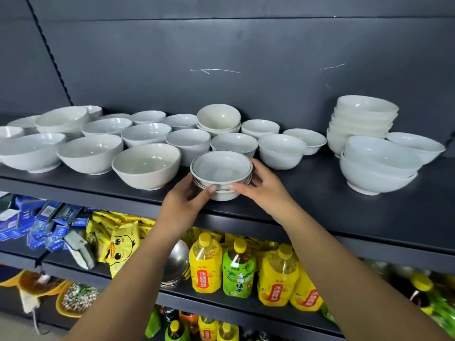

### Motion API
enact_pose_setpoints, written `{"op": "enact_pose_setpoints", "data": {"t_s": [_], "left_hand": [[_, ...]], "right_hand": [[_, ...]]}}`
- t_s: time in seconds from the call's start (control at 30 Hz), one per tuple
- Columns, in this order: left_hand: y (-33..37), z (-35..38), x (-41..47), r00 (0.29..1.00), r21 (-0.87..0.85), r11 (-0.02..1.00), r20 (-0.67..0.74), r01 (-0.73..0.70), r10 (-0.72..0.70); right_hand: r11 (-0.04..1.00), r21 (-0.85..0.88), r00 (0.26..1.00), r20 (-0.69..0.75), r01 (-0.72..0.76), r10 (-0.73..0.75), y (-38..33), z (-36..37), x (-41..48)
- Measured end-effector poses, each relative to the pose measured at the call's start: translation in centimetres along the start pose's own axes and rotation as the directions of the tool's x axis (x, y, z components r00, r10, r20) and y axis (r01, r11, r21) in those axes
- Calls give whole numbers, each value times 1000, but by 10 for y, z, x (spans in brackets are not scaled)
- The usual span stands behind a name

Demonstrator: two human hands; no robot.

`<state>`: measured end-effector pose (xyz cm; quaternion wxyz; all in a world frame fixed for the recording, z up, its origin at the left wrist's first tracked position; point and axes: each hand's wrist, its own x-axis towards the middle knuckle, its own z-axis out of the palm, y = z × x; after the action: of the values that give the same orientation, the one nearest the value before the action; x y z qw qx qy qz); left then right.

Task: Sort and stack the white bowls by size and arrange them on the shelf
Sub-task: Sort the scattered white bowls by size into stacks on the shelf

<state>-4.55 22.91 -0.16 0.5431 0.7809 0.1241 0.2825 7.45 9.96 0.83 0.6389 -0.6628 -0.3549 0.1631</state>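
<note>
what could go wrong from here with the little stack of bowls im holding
The rimmed bowl stack is near the front edge of the shelf, held at its sides by the left hand and right hand; a slip could drop it off.
The large bowl stands close beside it; a sideways move might knock it.
The nested big bowls at right lie tilted and could slide.

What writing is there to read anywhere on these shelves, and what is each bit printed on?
"冰糖雪梨" on the label of the yellow bottle.
"青梅绿茶" on the label of the green bottle.
Smaller print above both labels: too blurred to read.
Print on the duck snack bag and the blue packets: too small to read.
No writing on the rimmed bowls.
</note>
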Motion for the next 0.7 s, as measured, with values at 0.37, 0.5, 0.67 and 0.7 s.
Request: {"op": "enact_pose_setpoints", "data": {"t_s": [0.37, 0.5, 0.67, 0.7], "left_hand": [[16, 67, 10, 995, -96, 995, 101, 6, 3], [21, 74, 17, 995, -69, 997, 102, 23, -16], [30, 80, 24, 987, -39, 999, 158, 33, -27], [28, 81, 25, 987, -32, 999, 160, 18, -13]], "right_hand": [[998, 27, 985, -160, -53, 57, 4, -71, -35], [997, 16, 985, -152, -78, 80, 6, -80, -38], [993, -40, 992, -78, -107, 104, -8, -92, -39], [992, -62, 989, -104, -113, 106, -14, -96, -38]]}}
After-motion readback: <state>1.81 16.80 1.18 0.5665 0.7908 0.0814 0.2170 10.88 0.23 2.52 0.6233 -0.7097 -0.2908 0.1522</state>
